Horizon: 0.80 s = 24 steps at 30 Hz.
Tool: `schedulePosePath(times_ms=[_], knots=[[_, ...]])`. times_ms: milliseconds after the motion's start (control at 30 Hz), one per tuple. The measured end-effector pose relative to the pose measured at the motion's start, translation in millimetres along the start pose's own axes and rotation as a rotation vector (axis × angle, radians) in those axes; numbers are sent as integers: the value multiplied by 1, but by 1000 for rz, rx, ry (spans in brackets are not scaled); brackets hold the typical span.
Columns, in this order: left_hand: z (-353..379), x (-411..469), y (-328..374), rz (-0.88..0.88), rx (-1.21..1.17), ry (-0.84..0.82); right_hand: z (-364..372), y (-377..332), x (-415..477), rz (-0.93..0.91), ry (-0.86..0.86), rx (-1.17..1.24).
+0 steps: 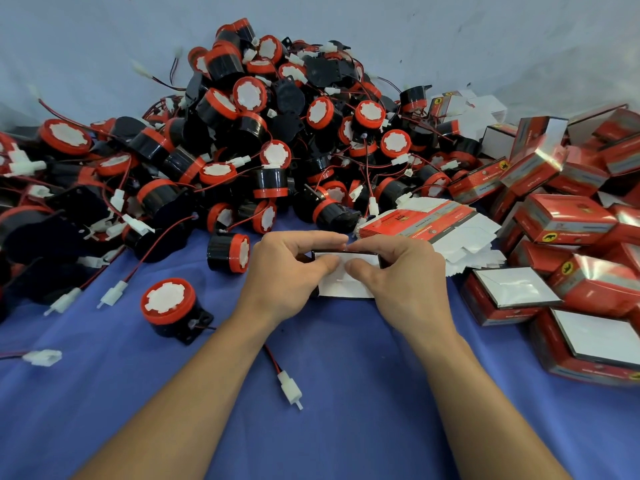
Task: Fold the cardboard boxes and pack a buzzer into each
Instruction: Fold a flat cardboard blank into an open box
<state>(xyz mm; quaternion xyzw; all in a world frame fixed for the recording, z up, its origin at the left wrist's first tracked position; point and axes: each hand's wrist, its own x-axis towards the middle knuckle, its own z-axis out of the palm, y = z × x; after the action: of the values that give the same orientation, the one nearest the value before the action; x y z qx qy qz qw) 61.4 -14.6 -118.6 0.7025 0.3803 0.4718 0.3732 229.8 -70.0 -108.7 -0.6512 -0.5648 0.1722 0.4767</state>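
1. Grip: the left hand [294, 271] and the right hand [401, 275] both pinch a small red-and-black cardboard box [343, 289]. Their fingers curl over its far edge and their thumbs press its white flap from the near side.
2. The box lies with its long axis running left to right between the two hands, white flap facing the person, and blue cloth [346, 410] under it. The hands cover both ends, so whether a buzzer is inside cannot be told.
3. The nearest loose buzzer [228, 252], a black cylinder with a red cap, lies on its side just left of the box, beside the left hand. Its axis also runs left to right, with the cap towards the box. The left hand is clearly the nearer one for reaching it.
4. Further left of the box and nearer the person, a second black buzzer [169, 306] stands with its red-and-white cap up.
5. Beyond the box rises a heap of black-and-red buzzers [259, 133] tangled in red wires.
6. Just beyond the box to the right sits a stack of flat red-and-white cartons [426, 225], and further right a pile of folded red boxes [571, 220].
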Motion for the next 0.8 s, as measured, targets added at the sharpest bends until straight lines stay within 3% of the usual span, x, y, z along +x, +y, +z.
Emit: schedulePosePath(times_ms=[133, 333, 567, 800], knots=[[-4, 3, -1, -24, -36, -60, -3, -3, 1, -17, -27, 72], [-4, 1, -3, -32, 6, -35, -9, -3, -1, -53, -117, -19], [0, 0, -2, -49, 5, -27, -4, -3, -1, -1, -57, -60], [0, 0, 6, -69, -161, -51, -8, -8, -1, 26, -28, 189]])
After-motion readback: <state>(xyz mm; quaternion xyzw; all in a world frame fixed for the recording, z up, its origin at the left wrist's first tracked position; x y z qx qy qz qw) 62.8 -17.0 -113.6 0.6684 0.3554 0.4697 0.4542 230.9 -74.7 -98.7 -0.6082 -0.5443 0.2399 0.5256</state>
